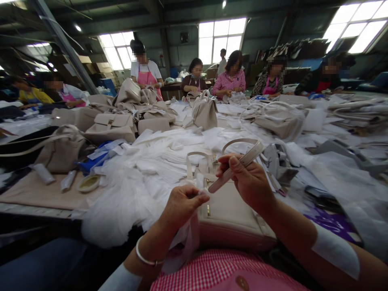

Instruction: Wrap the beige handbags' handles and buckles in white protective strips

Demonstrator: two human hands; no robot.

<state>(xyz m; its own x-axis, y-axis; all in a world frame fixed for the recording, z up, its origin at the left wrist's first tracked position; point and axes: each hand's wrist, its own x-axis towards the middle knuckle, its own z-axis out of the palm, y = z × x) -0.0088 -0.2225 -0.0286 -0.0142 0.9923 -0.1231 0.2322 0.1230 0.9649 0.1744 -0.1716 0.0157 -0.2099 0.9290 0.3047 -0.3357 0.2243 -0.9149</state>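
Observation:
A beige handbag (233, 210) with gold-coloured metal fittings lies in front of me at the table's near edge. My right hand (247, 178) is closed round a beige strap (220, 182), whose free end points down to the left above the bag. The rest of that strap loops up behind the fingers. Just left of the strap end, my left hand (184, 204) pinches a piece of thin white wrapping (189, 230) that hangs down beside the bag. A thin handle (197, 153) stands up behind the bag.
White wrapping sheets (145, 161) are heaped across the table. Several beige bags stand around, including a flap bag (110, 125) and an upright bag (204, 111). A grey tape dispenser (277, 161) is at the right, a small round dish (88, 183) at the left. Several people work opposite.

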